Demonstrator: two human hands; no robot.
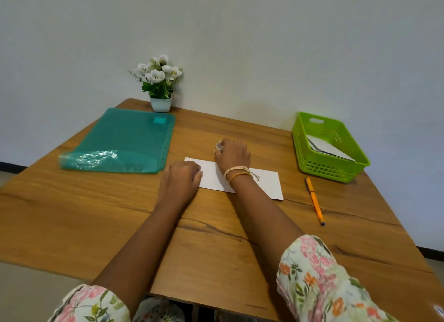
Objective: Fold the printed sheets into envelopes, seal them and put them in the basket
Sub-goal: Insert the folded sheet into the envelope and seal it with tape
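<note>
A folded white sheet (266,184) lies flat on the wooden table (96,213) in the middle. My left hand (181,177) rests with curled fingers on the sheet's left end, pressing it down. My right hand (233,154) sits at the sheet's far edge and is closed around a small whitish round thing (219,146), perhaps a roll of tape; most of it is hidden by my fingers. At the right stands a green plastic basket (312,158) holding folded white envelopes (326,147).
A teal plastic document folder (120,141) lies at the back left. A small pot of white flowers (160,81) stands against the wall. An orange pen (314,200) lies to the right of the sheet, in front of the basket.
</note>
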